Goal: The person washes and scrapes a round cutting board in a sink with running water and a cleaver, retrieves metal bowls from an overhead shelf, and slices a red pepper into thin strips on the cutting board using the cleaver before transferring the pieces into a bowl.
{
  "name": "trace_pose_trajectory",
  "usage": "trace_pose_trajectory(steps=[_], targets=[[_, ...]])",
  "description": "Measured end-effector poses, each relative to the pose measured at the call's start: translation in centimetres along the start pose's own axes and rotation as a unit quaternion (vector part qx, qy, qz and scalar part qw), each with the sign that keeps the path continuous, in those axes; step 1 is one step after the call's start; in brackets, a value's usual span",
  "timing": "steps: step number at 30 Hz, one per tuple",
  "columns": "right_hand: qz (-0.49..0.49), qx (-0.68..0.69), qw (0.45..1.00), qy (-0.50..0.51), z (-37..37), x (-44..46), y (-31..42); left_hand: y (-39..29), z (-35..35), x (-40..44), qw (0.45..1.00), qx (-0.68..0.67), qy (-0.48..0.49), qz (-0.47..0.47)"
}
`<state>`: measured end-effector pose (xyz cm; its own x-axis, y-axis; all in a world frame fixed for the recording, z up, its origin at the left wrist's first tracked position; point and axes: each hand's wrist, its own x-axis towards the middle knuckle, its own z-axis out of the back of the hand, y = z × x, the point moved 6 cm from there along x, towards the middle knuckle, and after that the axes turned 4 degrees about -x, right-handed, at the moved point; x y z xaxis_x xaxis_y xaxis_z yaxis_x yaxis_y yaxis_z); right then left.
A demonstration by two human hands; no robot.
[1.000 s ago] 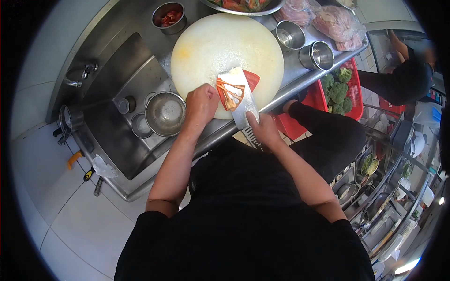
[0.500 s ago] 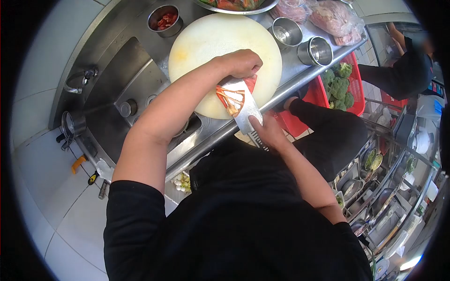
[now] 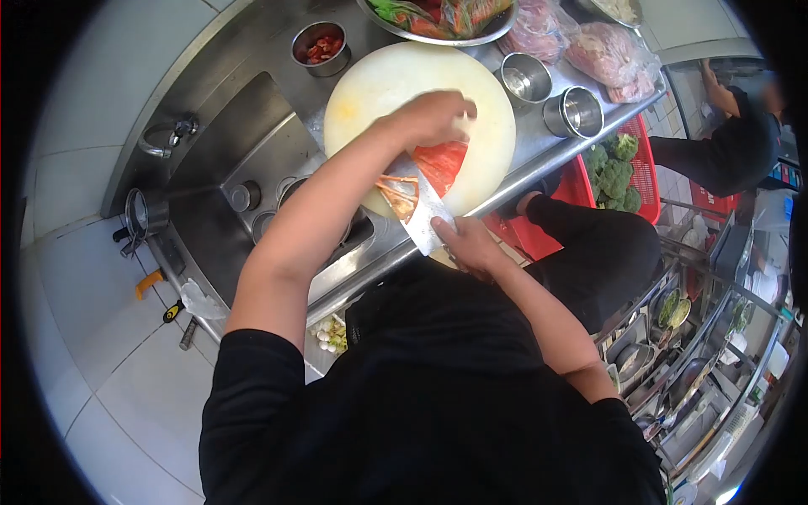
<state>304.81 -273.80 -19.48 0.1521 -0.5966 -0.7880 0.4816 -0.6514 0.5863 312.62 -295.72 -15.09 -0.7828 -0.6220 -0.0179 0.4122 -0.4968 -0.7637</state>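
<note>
My right hand (image 3: 475, 244) grips a cleaver (image 3: 427, 220) near the lower edge of the round white cutting board (image 3: 370, 76). The broad blade points up and left over the board. Thin orange-brown strips (image 3: 400, 194) show at the blade's left side; whether they lie on it or beside it I cannot tell. A flat, wet-looking red-orange piece of food (image 3: 443, 162) lies on the board beside the blade. Just above that piece is my left hand (image 3: 433, 118), its fingers bent, apart and slightly blurred. My left forearm hides part of the board.
A sink (image 3: 244, 126) lies left. Behind the board stand a cup of red pieces (image 3: 321, 49) and a large bowl (image 3: 438, 38) with bagged vegetables. Two metal cups (image 3: 574, 112) and bagged meat (image 3: 610, 55) stand right. Below is a red basket of broccoli (image 3: 617, 177). Another person (image 3: 724, 126) is at far right.
My left hand has loosened from a closed curl, and more of the red-orange piece shows. The cleaver has shifted slightly left relative to the board. The whole view has moved a little.
</note>
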Motion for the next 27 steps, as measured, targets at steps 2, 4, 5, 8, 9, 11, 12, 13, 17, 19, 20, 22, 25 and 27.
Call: trace_pose_trajectory(steps=[2, 4, 5, 8, 9, 11, 12, 13, 17, 19, 20, 22, 25, 27], targets=[[0.051, -0.019, 0.998, -0.039, 1.1, -0.5, 1.2, -0.5, 4.8, -3.6, 0.982, -0.102, -0.15, 0.052], [0.049, -0.052, 0.996, -0.045, 1.6, -0.6, 1.7, -0.5, 8.3, -9.0, 0.923, -0.091, -0.349, 0.136], [0.109, -0.069, 0.987, -0.096, 2.2, -0.7, 2.6, 0.2, 8.8, -11.9, 0.885, -0.084, -0.394, 0.235], [0.183, -0.117, 0.964, -0.156, 3.0, -1.4, 5.8, 1.8, 3.7, -17.4, 0.696, -0.417, -0.499, 0.306], [0.19, -0.157, 0.954, -0.17, 3.1, -1.5, 6.9, 0.5, 2.1, -17.6, 0.652, -0.485, -0.485, 0.324], [0.182, -0.226, 0.941, -0.176, 2.9, -2.7, 9.8, 1.0, -0.6, -16.9, 0.593, -0.6, -0.457, 0.282], [0.189, -0.232, 0.938, -0.172, 2.7, -3.3, 10.9, 0.8, -1.1, -16.2, 0.56, -0.673, -0.431, 0.218], [0.203, -0.264, 0.925, -0.182, 2.4, -3.9, 11.9, 0.5, -1.2, -16.1, 0.557, -0.672, -0.439, 0.213], [0.251, -0.309, 0.892, -0.213, 2.2, -5.1, 13.6, 0.6, -1.7, -17.0, 0.477, -0.677, -0.516, 0.22], [0.255, -0.3, 0.893, -0.215, 2.6, -5.7, 14.1, 1.1, -2.7, -18.0, 0.438, -0.697, -0.528, 0.209], [0.252, -0.278, 0.899, -0.224, 3.2, -6.1, 14.3, 1.5, -3.3, -18.9, 0.409, -0.72, -0.52, 0.211], [0.247, -0.258, 0.905, -0.229, 4.8, -6.2, 14.1, 2.8, -4.9, -21.6, 0.386, -0.771, -0.473, 0.184], [0.283, -0.214, 0.892, -0.279, 9.6, -5.7, 13.6, -0.5, -4.2, -28.9, 0.479, -0.769, -0.363, 0.219], [0.319, -0.191, 0.875, -0.311, 13.2, -4.6, 12.3, -2.2, -5.1, -35.1, 0.64, -0.65, -0.243, 0.33]])
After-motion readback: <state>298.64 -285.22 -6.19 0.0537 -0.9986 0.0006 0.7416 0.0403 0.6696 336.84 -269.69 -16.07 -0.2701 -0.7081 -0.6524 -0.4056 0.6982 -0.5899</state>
